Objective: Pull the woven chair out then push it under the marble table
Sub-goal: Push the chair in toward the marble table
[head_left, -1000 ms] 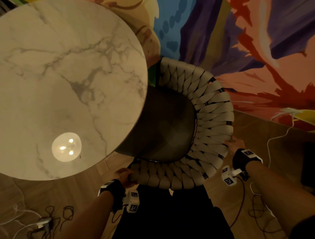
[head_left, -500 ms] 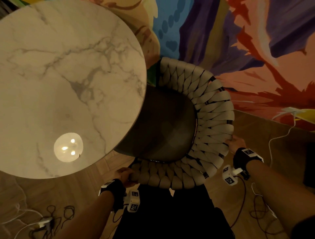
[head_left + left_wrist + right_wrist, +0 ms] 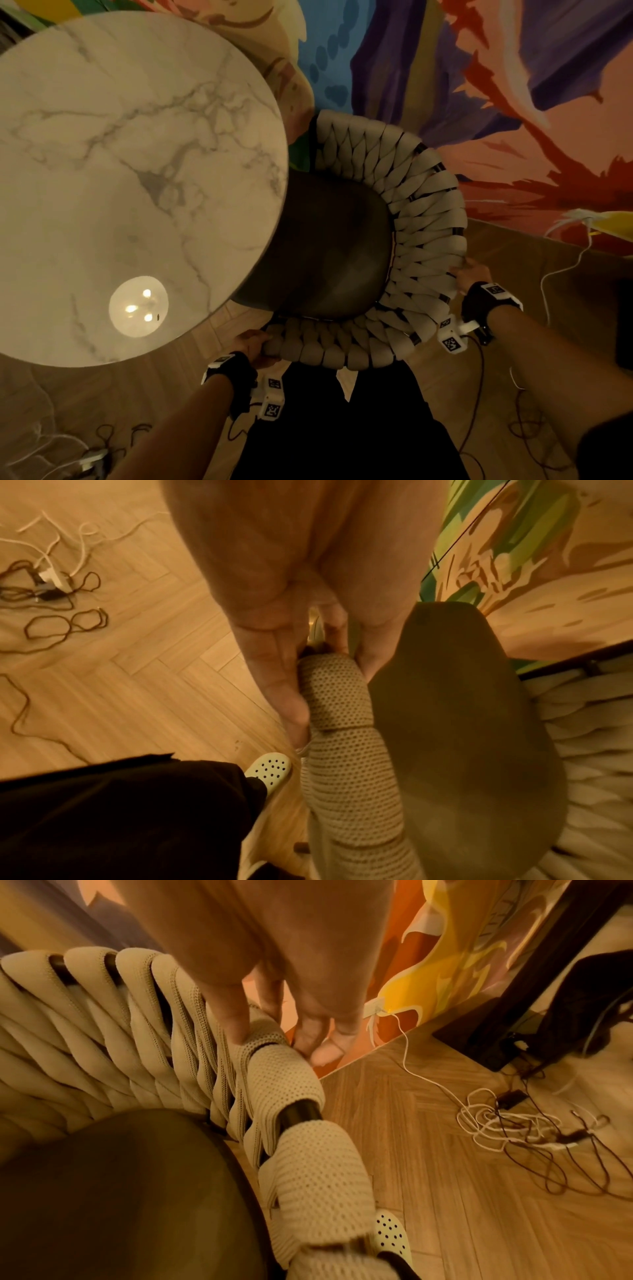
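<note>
The woven chair has a cream braided backrest and a dark seat cushion whose left part lies under the round marble table. My left hand grips the near left end of the woven rim, thumb and fingers curled round it. My right hand grips the rim on the right side, thumb on top and fingers behind. The chair's legs are hidden.
A painted mural wall stands close behind the chair. Tangled cables and a plug lie on the wood floor to the right, more cables to the left. My legs and a perforated shoe stand right behind the chair.
The chair has shifted very slightly toward the table; both hands keep the same grip on the rim.
</note>
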Motion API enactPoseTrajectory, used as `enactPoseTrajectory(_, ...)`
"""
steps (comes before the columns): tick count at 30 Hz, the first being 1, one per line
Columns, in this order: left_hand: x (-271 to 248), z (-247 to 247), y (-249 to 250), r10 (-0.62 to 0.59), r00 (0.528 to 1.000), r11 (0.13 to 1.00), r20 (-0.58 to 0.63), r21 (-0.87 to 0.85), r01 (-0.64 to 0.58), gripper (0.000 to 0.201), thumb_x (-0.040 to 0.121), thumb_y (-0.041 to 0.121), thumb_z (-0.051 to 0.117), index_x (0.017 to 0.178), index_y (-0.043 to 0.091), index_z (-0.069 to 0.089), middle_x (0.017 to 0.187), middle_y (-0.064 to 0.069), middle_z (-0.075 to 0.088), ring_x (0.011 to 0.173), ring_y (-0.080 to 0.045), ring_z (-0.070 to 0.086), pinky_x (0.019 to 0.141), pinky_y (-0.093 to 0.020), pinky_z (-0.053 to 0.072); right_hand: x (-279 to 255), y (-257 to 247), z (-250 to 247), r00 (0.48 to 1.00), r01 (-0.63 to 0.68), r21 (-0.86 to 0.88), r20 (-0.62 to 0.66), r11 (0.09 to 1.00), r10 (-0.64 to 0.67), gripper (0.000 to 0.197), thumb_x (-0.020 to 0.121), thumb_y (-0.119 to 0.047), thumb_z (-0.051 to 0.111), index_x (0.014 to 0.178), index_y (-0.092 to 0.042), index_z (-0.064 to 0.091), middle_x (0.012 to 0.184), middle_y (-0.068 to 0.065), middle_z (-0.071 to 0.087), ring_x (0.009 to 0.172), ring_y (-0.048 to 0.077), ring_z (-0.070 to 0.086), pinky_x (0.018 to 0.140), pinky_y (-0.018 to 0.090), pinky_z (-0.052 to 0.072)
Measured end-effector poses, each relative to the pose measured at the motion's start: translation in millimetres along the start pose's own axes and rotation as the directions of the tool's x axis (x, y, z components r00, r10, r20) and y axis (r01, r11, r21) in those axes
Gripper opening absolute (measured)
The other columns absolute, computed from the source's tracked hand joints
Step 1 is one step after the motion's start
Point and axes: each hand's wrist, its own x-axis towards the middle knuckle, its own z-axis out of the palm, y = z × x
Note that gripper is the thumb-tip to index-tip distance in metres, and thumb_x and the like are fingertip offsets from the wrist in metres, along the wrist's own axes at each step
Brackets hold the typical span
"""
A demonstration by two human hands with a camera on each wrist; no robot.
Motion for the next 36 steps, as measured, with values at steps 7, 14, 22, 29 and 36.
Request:
enactPoseTrajectory(7,-10.8,4.5,7.0,-0.011,1.0,1.0,0.0,-0.018,0.011,0.049,0.09,0.008,0.057,0.137,0.003,0.045,0.139,-0.028,0.048,0.112,-0.047,0.056,0.074,-0.049,0.053,-27.4,56.1,4.7,0.966,-0.236,0.137,0.138,0.962,0.218,0.058,0.088,-0.042,0.061,0.135,-0.008,0.053,0.137,0.018,0.057,0.117,0.037,0.057,0.093,0.047,0.051)
enactPoseTrajectory(14,-16.5,8.0,-6.6,0.014,0.997,0.996,-0.07,-0.083,-0.02,0.06,0.089,0.016,0.06,0.144,0.01,0.037,0.115,-0.018,0.056,0.088,-0.031,0.062,0.062,-0.039,0.055,-18.2,40.1,9.5,0.985,-0.147,0.238,0.125,0.96,0.119,0.051,0.09,-0.024,0.062,0.137,-0.009,0.051,0.135,0.015,0.058,0.11,0.036,0.058,0.096,0.046,0.05)
enactPoseTrajectory(22,-27.3,16.5,-3.3,0.041,0.999,0.992,-0.016,-0.123,-0.043,0.044,0.095,0.006,0.047,0.137,-0.005,0.045,0.132,-0.026,0.055,0.074,-0.027,0.052,0.071,-0.04,0.047,57.1,-3.3,-1.3,0.999,-0.028,-0.04,0.02,0.999,0.029,0.075,0.074,-0.042,0.069,0.139,-0.013,0.047,0.132,0.017,0.061,0.109,0.041,0.063,0.095,0.054,0.052)
enactPoseTrajectory(29,-27.3,23.8,-5.6,0.018,1.0,0.99,-0.021,-0.139,-0.021,0.043,0.094,0.003,0.049,0.136,-0.004,0.045,0.143,-0.024,0.045,0.077,-0.029,0.051,0.076,-0.046,0.048,67.3,2.5,-14.1,1.0,0.002,-0.126,-0.025,0.992,-0.005,0.06,0.075,-0.031,0.071,0.128,-0.008,0.057,0.127,0.019,0.064,0.107,0.04,0.065,0.09,0.054,0.056)
enactPoseTrajectory(36,-30.1,31.3,-9.8,0.002,0.999,0.999,0.037,-0.043,0.0,0.024,0.094,0.006,0.051,0.118,0.005,0.051,0.091,-0.012,0.057,0.075,-0.025,0.053,0.071,-0.038,0.049,49.2,12.0,-41.3,1.0,-0.002,0.018,0.003,1.0,0.002,0.049,0.086,-0.013,0.064,0.134,-0.007,0.053,0.13,0.023,0.061,0.105,0.04,0.066,0.092,0.051,0.054)
